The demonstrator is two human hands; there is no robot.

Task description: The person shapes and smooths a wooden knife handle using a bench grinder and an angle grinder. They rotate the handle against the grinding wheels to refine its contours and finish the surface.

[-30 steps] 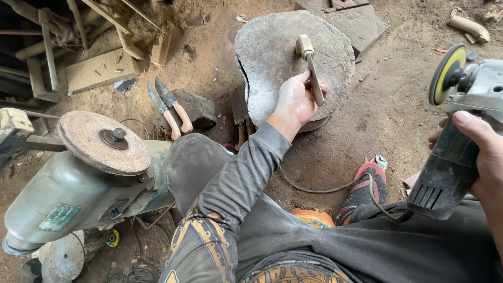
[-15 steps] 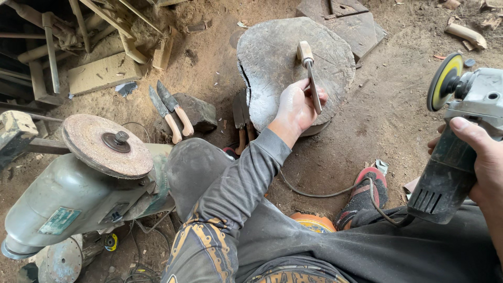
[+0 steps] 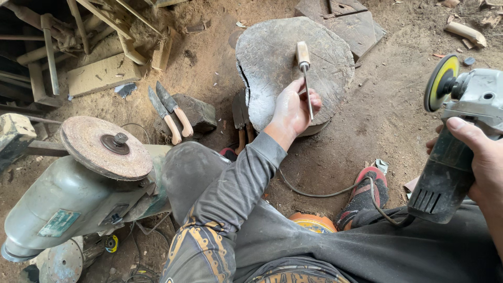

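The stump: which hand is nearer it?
Left. The left hand rests on the stump, holding a knife; the right hand grips a grinder well off to its right.

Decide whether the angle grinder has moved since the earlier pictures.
Cannot tell: the angle grinder keeps its place right of the wooden stump and above the red shoe.

Left hand (image 3: 293, 107) around a wooden-handled blade (image 3: 305, 78) on the stump (image 3: 272, 57); right hand (image 3: 479, 152) gripping an angle grinder (image 3: 461, 131).

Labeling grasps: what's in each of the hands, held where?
Left hand grips a small knife by its metal blade, wooden handle pointing away over the wood stump. Right hand holds the angle grinder around its body.
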